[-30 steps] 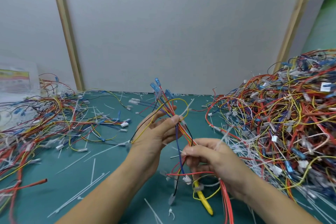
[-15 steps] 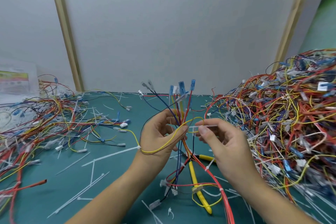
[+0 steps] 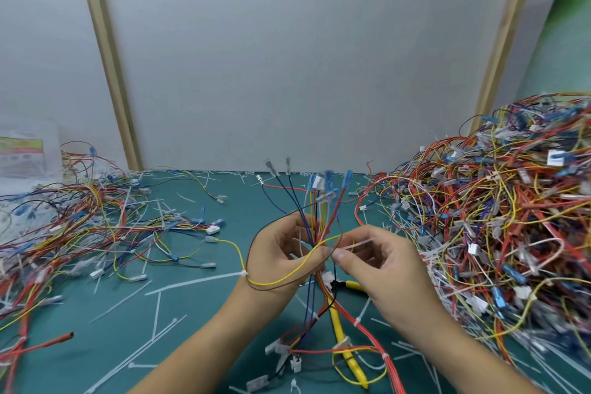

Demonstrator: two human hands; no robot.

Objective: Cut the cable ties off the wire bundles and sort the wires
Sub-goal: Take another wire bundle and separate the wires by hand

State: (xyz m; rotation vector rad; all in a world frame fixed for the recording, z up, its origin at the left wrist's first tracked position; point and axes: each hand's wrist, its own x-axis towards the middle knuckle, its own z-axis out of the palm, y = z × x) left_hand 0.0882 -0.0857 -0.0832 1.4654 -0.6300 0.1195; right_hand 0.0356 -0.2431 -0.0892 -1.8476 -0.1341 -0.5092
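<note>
Teal mat [image 3: 204, 307], loose ties [image 3: 195, 283], wire heap [image 3: 495, 217]

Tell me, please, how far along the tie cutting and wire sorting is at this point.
Done: freed wires lie spread at left, cut ties litter the mat. In hand: the left hand grips one wire bundle while the right hand pinches a white cable tie at it; the yellow cutters lie beneath. Left: the big tangled pile at right, the larger share.
</note>
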